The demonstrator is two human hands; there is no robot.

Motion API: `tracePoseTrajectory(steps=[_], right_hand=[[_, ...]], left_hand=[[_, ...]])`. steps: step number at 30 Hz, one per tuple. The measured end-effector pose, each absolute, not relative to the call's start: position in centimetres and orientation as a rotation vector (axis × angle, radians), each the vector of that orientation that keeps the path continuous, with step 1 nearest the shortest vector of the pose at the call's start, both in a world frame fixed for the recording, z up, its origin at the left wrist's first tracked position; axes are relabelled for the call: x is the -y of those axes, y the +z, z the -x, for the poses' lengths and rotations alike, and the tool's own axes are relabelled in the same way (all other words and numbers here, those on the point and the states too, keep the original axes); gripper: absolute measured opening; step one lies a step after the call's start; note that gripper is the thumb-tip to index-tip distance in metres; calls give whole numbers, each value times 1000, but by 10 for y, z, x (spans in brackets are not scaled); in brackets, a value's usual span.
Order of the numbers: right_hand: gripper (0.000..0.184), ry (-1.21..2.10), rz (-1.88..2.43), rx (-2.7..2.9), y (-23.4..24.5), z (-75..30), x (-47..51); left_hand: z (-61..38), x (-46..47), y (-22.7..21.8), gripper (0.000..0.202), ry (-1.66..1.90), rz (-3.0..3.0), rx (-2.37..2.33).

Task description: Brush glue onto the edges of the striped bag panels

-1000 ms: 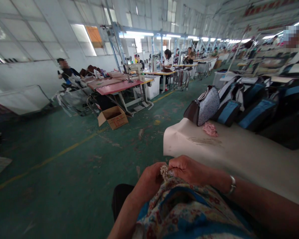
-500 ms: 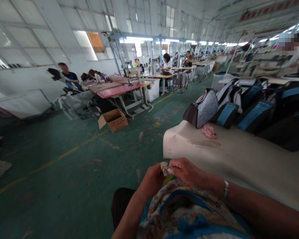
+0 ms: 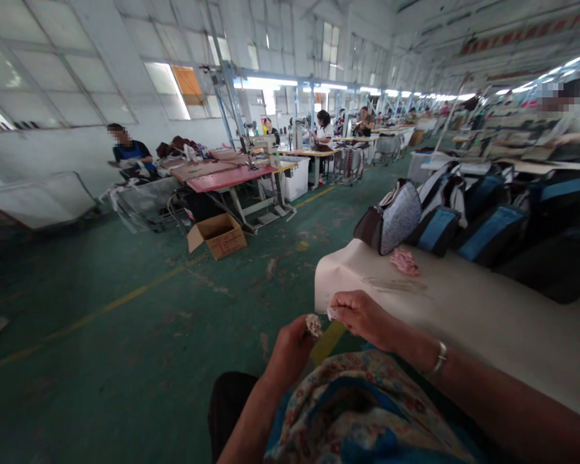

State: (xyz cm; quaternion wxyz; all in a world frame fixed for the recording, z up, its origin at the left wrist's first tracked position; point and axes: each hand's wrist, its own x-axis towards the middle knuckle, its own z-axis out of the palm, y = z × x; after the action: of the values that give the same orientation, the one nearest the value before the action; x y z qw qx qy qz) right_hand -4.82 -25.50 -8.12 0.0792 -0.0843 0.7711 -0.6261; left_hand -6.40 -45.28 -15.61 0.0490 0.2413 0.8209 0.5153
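Note:
My left hand (image 3: 290, 348) is closed round a small whitish-beige bundle (image 3: 314, 325), whose rough end pokes out past the thumb; its exact kind is too small to tell. Just to the right, my right hand (image 3: 360, 316) pinches a small white scrap (image 3: 332, 313) between thumb and fingers. A narrow gap separates the two hands. Both are held above my lap, over the floral apron (image 3: 367, 386), near the corner of a table with a pale beige cover (image 3: 464, 309).
On the covered table lie a crumpled pink cloth (image 3: 405, 261) and several bags, one grey-patterned bag (image 3: 400, 219) foremost. An open cardboard box (image 3: 217, 236) stands on the green floor. Beyond are a red-topped sewing table (image 3: 227, 179) and co-workers, including a person in a blue apron (image 3: 130, 153).
My hands have drawn apart, the right one rising slightly with the white scrap. At the far left, the co-worker has lowered the dark piece that was held up.

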Motion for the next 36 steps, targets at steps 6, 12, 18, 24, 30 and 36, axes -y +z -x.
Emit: tracePoseTrajectory(steps=[6,12,18,24,30,36], right_hand=[[17,-1481,568,-2571,-81,37,248],[16,-1398,573,-2619,-78,37,253],[19,-1354,653,-2588,-82,35,259],[14,-1458,625,-2474,-74,23,259],[15,-1457,699,-2475,-59,11,258],[14,-1353,585,-2647,-63,26,242]], left_hand=[[67,461,-136,16,1624,-796,-2455],[63,457,-134,12,1600,-845,-2401],[56,455,-133,14,1567,-884,-2372],[59,454,-130,12,1552,-884,-2390],[63,456,-134,9,1552,-858,-2415],[55,457,-127,13,1580,-883,-2379]])
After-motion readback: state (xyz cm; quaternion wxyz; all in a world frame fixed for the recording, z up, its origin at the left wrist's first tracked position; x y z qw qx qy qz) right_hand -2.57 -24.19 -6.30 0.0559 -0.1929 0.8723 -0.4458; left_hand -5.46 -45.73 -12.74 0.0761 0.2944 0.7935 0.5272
